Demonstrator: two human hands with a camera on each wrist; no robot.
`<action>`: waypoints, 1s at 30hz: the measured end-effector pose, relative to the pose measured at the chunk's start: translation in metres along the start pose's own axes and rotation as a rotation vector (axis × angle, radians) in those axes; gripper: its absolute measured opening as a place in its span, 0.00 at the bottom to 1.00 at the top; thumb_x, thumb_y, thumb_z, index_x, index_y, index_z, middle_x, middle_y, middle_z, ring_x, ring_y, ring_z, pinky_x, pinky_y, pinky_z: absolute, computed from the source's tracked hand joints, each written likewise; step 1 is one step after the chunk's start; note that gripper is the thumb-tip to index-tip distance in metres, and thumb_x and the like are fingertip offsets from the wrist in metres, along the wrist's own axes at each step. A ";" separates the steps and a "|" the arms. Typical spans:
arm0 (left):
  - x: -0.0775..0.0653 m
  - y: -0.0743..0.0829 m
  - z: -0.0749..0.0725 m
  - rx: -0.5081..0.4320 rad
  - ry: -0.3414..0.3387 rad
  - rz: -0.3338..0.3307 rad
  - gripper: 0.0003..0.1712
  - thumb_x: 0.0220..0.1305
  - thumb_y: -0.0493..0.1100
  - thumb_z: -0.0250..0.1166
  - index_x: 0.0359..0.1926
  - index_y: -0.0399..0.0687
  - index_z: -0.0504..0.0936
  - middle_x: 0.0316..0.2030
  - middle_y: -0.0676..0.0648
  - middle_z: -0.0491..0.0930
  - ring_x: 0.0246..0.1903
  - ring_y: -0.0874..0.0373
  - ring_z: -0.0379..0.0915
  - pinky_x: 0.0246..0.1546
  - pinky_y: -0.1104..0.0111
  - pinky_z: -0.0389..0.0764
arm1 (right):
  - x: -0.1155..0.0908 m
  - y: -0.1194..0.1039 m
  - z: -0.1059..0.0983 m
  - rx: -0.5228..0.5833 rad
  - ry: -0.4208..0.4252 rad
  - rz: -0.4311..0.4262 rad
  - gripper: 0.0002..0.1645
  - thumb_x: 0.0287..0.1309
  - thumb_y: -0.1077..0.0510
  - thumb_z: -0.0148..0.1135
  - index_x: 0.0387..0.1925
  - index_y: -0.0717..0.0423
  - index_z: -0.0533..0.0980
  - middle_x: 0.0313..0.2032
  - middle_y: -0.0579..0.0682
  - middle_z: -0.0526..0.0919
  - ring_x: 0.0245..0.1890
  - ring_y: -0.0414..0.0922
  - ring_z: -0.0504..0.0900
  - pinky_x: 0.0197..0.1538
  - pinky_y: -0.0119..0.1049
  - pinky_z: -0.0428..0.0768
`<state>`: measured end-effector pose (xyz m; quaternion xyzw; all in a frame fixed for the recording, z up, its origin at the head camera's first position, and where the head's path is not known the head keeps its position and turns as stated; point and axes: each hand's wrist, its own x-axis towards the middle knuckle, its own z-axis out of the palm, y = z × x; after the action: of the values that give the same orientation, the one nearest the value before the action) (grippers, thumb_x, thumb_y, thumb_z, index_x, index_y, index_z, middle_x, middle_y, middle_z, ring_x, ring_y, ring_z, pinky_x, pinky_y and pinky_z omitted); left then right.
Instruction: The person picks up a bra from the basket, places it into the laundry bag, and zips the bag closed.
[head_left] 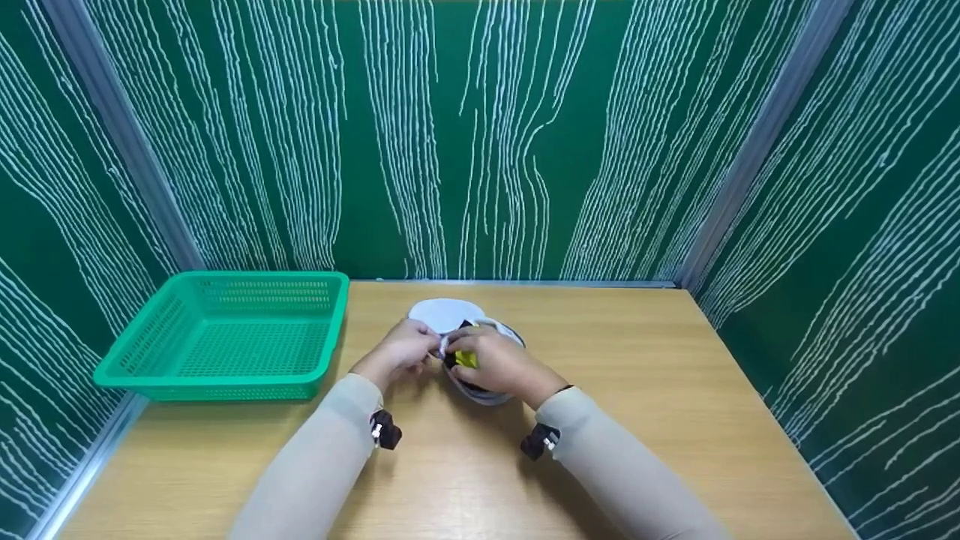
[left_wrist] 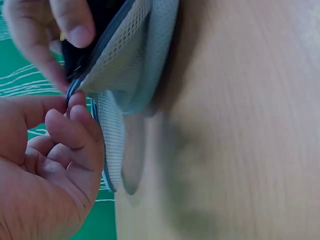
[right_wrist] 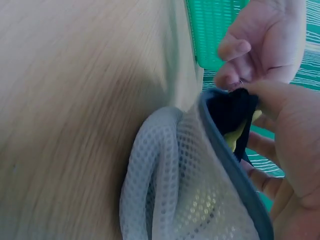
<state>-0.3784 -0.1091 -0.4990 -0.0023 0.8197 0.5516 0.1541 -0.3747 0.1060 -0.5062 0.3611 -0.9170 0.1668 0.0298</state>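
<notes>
On L side of wooden tbl [head_left: 637, 360], green basket [head_left: 225, 381] stands upright nr back wall, perforated sides + floor. Next, going R: pale L sleeve [head_left: 311, 465] w/ small dark L wrist cam [head_left: 385, 430].

L hand [head_left: 403, 347] has fingertips narrow, pinching zip edge [left_wrist: 102, 47] of mesh bag [right_wrist: 190, 165] at one end; its other fingers curl twd palm, per L wrist view. Bag rests approx mid-tbl, R of basket & apart from it: grey-white mesh, dark blue-grey trim round its open mouth. Pale rounded flap [head_left: 444, 315] lies out on far side, just beyond L fingertips. Inside the mouth: black + yellow item [head_left: 466, 358], partly hidden by fingers; can't tell what it is.

R hand [head_left: 495, 364] bends over the mouth, fingers close-set, gripping bag's edge nr L fingertips; exact contact pt hidden.

Further R: dark band [head_left: 564, 388] on R wrist, then dark R wrist cam [head_left: 540, 441] + pale R sleeve [head_left: 626, 457]. Behind all, green wall [head_left: 487, 135] w/ wavy white vert. lines, grey R post [head_left: 757, 150] at the corner.
</notes>
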 end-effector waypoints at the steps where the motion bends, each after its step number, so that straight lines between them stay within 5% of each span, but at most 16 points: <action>1: -0.001 0.002 -0.001 0.015 0.008 0.017 0.11 0.83 0.37 0.59 0.45 0.37 0.86 0.33 0.48 0.81 0.27 0.60 0.72 0.25 0.72 0.72 | 0.000 0.000 0.001 -0.003 0.004 0.007 0.19 0.76 0.50 0.72 0.61 0.52 0.90 0.68 0.53 0.89 0.72 0.53 0.85 0.83 0.54 0.75; 9: -0.009 0.020 -0.015 0.092 0.014 0.079 0.12 0.83 0.37 0.61 0.45 0.36 0.88 0.29 0.48 0.79 0.23 0.62 0.68 0.21 0.74 0.70 | 0.001 0.000 0.008 -0.069 0.065 0.026 0.14 0.79 0.53 0.69 0.55 0.52 0.94 0.56 0.54 0.85 0.55 0.50 0.86 0.62 0.48 0.89; 17: -0.013 0.030 -0.020 0.052 0.018 0.094 0.12 0.85 0.38 0.59 0.48 0.36 0.88 0.29 0.49 0.78 0.26 0.60 0.71 0.24 0.72 0.73 | 0.008 -0.004 0.007 0.051 -0.116 0.152 0.18 0.85 0.52 0.62 0.64 0.51 0.90 0.60 0.53 0.94 0.62 0.53 0.90 0.69 0.51 0.87; 22: -0.016 0.037 -0.022 -0.036 0.015 0.074 0.12 0.86 0.38 0.58 0.52 0.35 0.86 0.32 0.46 0.80 0.27 0.60 0.75 0.27 0.74 0.81 | 0.013 -0.001 0.000 0.105 -0.216 0.251 0.21 0.88 0.53 0.56 0.66 0.53 0.88 0.59 0.55 0.93 0.58 0.51 0.90 0.71 0.53 0.86; 30: -0.020 0.044 -0.031 -0.046 0.062 0.070 0.14 0.86 0.38 0.59 0.56 0.35 0.88 0.30 0.49 0.79 0.23 0.62 0.71 0.26 0.71 0.76 | 0.013 0.005 -0.025 0.216 -0.419 0.318 0.23 0.89 0.52 0.47 0.68 0.50 0.84 0.53 0.52 0.84 0.53 0.52 0.80 0.59 0.53 0.83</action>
<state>-0.3749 -0.1229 -0.4435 0.0057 0.8108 0.5750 0.1093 -0.3887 0.1091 -0.4822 0.2406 -0.9251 0.1879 -0.2256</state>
